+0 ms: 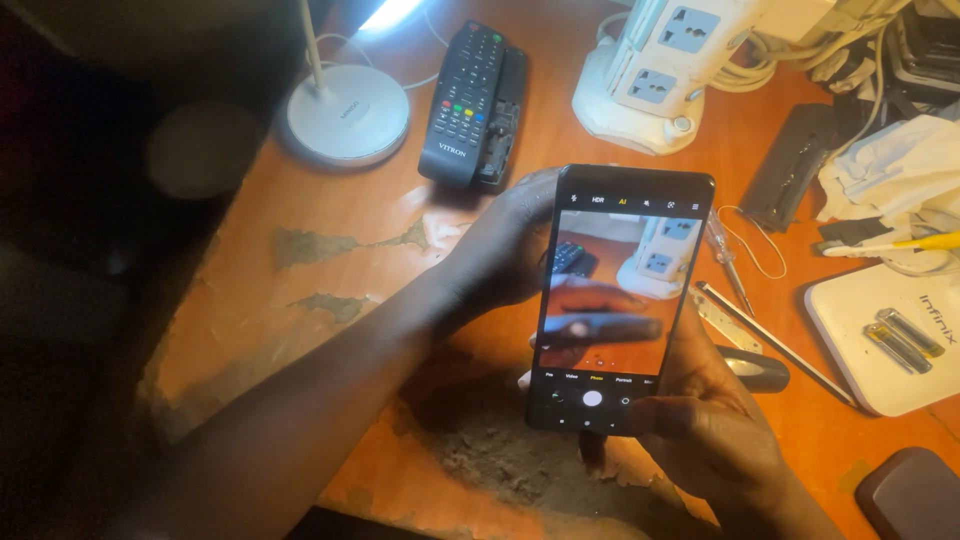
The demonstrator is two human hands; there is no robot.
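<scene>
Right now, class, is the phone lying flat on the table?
No, both hands, left hand and right hand, hold the phone raised above the table.

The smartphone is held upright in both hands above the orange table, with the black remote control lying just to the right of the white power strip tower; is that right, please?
Not quite. The head view shows the smartphone held upright in the left hand and right hand above the orange table, but the black remote control lies to the left of the white power strip tower, not its right.

A tall black phone (pixel 620 300) stands mid-frame, its lit screen (pixel 612 290) showing orange and white shapes. At right lies a white rounded box (pixel 885 330) bearing grey lettering.
</scene>
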